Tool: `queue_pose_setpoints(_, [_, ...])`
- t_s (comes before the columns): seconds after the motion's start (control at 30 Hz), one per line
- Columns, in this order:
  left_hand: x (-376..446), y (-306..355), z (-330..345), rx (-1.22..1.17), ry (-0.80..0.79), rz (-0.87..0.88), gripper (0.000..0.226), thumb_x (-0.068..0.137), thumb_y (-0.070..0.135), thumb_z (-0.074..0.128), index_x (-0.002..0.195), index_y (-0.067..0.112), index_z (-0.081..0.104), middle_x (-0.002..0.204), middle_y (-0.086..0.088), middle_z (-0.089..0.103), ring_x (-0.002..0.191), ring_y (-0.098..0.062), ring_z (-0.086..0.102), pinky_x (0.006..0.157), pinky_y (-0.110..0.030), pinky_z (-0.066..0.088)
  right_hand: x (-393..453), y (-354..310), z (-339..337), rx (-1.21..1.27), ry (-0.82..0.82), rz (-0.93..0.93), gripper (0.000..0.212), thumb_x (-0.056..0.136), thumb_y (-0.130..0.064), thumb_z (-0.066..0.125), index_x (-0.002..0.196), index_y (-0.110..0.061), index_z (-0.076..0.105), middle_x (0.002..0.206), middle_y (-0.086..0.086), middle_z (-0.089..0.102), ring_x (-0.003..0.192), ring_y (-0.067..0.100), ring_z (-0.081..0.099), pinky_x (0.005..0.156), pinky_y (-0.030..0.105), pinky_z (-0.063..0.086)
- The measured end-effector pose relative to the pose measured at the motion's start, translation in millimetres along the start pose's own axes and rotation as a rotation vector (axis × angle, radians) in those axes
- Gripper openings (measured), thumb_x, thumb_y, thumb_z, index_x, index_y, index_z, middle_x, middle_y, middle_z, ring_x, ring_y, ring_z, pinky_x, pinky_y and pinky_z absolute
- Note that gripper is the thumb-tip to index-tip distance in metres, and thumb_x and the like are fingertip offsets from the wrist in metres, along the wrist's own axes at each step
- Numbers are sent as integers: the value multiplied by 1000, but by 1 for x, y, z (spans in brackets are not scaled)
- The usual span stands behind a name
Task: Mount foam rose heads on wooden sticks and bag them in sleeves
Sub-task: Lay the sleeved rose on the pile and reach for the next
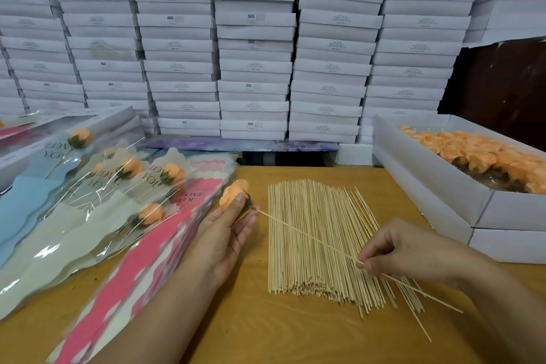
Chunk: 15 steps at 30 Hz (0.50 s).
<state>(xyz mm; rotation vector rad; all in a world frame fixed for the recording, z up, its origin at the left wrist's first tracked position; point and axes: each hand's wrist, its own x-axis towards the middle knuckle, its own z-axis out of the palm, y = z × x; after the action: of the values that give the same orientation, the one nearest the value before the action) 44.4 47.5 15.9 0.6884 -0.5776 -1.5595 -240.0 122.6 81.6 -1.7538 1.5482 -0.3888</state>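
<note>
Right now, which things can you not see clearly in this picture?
Head view:
- Stick tip: hidden in the rose head, depth unknown.
- Left hand fingertips: partly behind the rose.
- Flower box: cut by the right edge.
- Labels on the stacked boxes: too small.
- Sleeves: cut by the left edge.

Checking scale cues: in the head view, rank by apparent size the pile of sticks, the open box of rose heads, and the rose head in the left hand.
1. Pile of sticks and open box of rose heads: look alike, and the box is cropped, so unranked.
2. Rose head held by the left hand: clearly smallest.
</note>
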Motion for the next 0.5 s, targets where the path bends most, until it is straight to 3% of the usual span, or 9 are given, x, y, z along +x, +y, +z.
queue_pose_setpoints(0.07, [-1,0,0,4,-6,-6,19,75,16,75,88,3,80,96,-19,75,74,-19,76,62,-24,62,0,0,0,2,-2,0,9,90,-13,72,88,-13,81,59,-8,67,50,-3,52,54,14,42])
queue_pose_setpoints(0.27, [-3,0,1,7,-4,-6,39,75,16,76,109,-2,70,99,-20,75,74,-18,75,64,-25,62,0,0,1,-9,-5,-14,9,90,-11,72,87,-11,80,53,-13,64,47,-4,52,53,13,41])
queue_pose_setpoints(0.5, [-4,0,3,13,5,-6,38,74,16,75,108,-2,70,97,-19,75,75,-19,76,62,-23,62,2,-2,3,-47,-6,-35,12,91,-13,70,87,-14,81,60,-10,67,51,-3,51,55,15,40])
